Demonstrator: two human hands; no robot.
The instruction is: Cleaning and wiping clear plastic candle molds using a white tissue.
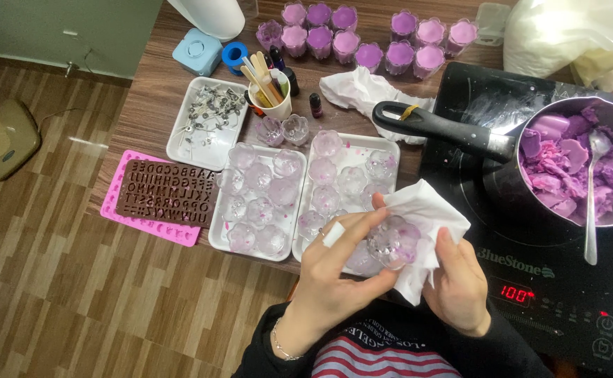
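Our left hand (338, 269) grips a small clear glass cup (392, 241) above the desk (156, 91) edge, fingers closed around it; our right hand (460, 283) pinches a white tissue (425, 213) against it. Best to turn it slowly, wiping purple residue thoroughly.

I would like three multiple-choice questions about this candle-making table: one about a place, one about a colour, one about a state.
1. Where is the pot?
A. on the cooktop
B. on the floor
C. in a white tray

2. What colour is the wax in the pot?
A. green
B. purple
C. yellow

3. What does the left hand hold?
A. a spoon
B. nothing
C. a clear glass cup

Answers: 1 A, the pot sits on the black cooktop. 2 B, the chunks are purple. 3 C, its fingers grip the cup while the right hand presses a white tissue to it.
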